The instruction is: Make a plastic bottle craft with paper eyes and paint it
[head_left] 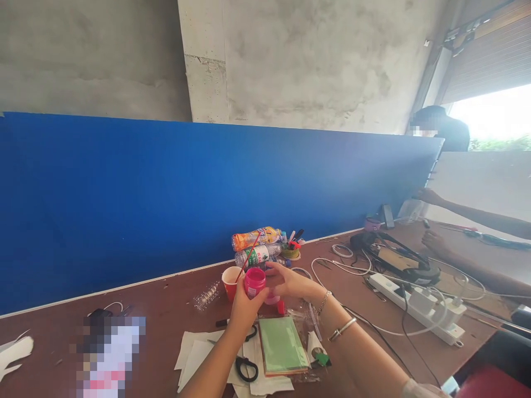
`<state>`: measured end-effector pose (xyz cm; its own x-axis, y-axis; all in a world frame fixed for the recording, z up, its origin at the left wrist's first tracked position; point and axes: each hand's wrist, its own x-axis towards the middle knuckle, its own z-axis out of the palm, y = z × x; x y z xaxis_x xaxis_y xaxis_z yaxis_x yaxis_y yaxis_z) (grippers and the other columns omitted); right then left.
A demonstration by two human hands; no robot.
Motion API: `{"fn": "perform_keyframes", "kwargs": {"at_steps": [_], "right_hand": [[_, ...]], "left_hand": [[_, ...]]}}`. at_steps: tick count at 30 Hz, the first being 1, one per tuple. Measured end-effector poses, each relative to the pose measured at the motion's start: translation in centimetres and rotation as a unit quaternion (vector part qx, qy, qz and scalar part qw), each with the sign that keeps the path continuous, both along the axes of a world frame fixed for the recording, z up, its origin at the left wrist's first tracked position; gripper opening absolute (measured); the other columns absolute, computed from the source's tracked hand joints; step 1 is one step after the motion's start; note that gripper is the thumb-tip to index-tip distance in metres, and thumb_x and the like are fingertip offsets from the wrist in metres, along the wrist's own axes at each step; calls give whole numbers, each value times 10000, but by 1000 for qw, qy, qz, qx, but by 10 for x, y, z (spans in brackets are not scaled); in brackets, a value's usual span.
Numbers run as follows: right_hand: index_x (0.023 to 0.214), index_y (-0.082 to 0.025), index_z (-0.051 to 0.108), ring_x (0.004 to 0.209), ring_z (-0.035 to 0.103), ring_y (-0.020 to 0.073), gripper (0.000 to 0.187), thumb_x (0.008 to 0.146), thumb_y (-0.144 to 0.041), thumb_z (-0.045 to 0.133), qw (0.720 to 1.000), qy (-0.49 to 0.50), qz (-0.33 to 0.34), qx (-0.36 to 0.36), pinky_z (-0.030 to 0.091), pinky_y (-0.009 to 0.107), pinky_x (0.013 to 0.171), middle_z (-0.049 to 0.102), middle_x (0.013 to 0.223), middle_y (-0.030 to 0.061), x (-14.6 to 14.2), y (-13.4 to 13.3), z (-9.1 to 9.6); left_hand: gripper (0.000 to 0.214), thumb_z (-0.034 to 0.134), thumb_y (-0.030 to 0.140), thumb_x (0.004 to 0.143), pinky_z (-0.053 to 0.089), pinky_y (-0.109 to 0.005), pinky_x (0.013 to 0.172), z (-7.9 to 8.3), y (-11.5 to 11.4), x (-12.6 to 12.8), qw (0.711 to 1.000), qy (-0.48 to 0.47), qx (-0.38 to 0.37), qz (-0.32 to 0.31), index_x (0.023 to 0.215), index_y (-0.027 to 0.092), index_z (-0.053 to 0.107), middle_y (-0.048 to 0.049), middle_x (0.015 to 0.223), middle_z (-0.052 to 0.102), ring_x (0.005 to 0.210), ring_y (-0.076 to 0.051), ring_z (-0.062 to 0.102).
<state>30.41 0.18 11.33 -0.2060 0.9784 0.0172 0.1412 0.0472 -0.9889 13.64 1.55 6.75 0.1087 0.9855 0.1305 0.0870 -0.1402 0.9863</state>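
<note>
A pink jar (254, 281) with a pale label on its front stands upright in my left hand (244, 304), whose fingers are closed round its lower part. My right hand (290, 281) is just right of the jar, fingers curved and apart; whether its tips touch the jar I cannot tell. Below it shows a pink lid-like piece (272, 299), partly covered by the hand. Behind my left hand is a red and white paper cup (230, 282) with a thin red stick (250, 253) leaning out. Nearer me lie black-handled scissors (247, 369) and a green-topped paper stack (284, 344).
Bottles (257, 239) lie behind the jar beside a pen holder (291, 253). White papers (197, 354) spread under the scissors. A power strip (415, 309) and cables run along the right. A blue partition (207, 188) borders the table; another person's arms (477, 218) reach in at right.
</note>
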Motion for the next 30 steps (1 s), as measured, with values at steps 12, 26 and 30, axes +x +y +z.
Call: {"fn": "perform_keyframes", "kwargs": {"at_steps": [12, 26, 30], "right_hand": [[1337, -199, 395, 917, 633, 216, 783, 628, -260, 722, 944, -252, -202, 62, 486, 318, 781, 665, 1035, 65, -2, 33, -4], [1282, -25, 339, 1018, 607, 350, 761, 597, -141, 650, 897, -358, -258, -27, 439, 384, 793, 638, 1047, 245, -16, 61, -56], [1339, -73, 315, 984, 627, 273, 766, 651, -222, 616, 923, -313, -222, -15, 463, 335, 776, 648, 1066, 165, -14, 60, -54]], "left_hand": [[975, 695, 244, 643, 462, -349, 866, 1, 15, 32, 999, 10, -27, -13, 1433, 133, 134, -181, 1228, 588, 1025, -247, 612], [428, 565, 148, 642, 438, -394, 915, -25, -35, -10, 990, 108, 67, -61, 1063, 203, 617, -106, 1118, 644, 1019, -255, 585], [333, 555, 186, 677, 460, -371, 882, -14, -33, -28, 988, 118, 85, -52, 997, 215, 643, -89, 1089, 662, 988, -239, 610]]}}
